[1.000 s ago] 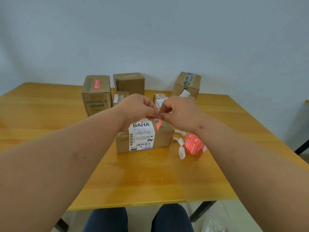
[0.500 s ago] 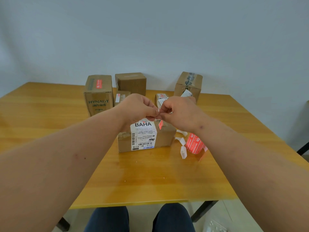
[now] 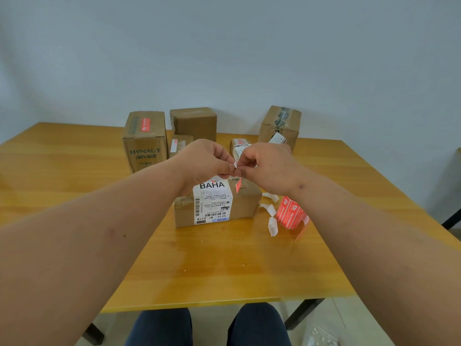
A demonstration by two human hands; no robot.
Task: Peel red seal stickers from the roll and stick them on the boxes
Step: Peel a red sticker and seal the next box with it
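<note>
Both hands are up over the BAHA box [image 3: 217, 203], fingertips pinched together on one little piece: the left hand [image 3: 202, 162] nips the white backing tab, and the right hand [image 3: 264, 166] nips the other end, with the red seal sticker [image 3: 238, 185] dangling below the pinch, just above the box top. So both hands are clamped on the same sticker-and-backing bit, not on any box.

The sticker roll [image 3: 290, 212] sits on the desk [image 3: 74, 196] just right of the BAHA box, with spent white backing strips [image 3: 270, 222] curled beside it. At the back, the HYNAUT box [image 3: 144, 143] already wears a red seal on top, and the small box behind the hands [image 3: 239, 146] shows red too. The tall plain box [image 3: 193, 123] and the taped box on the right [image 3: 279, 126] don't show one from here.

Handling-wise, I'd guess this thing weighs nothing, flops, and will stick to itself or to fingers if it folds over. Best held by the very corner, sticky side away from the skin, with the backing pulled off slowly. Looks thin enough to tear if yanked. Then it probably wants laying down from one end and smoothing across the box seam.
</note>
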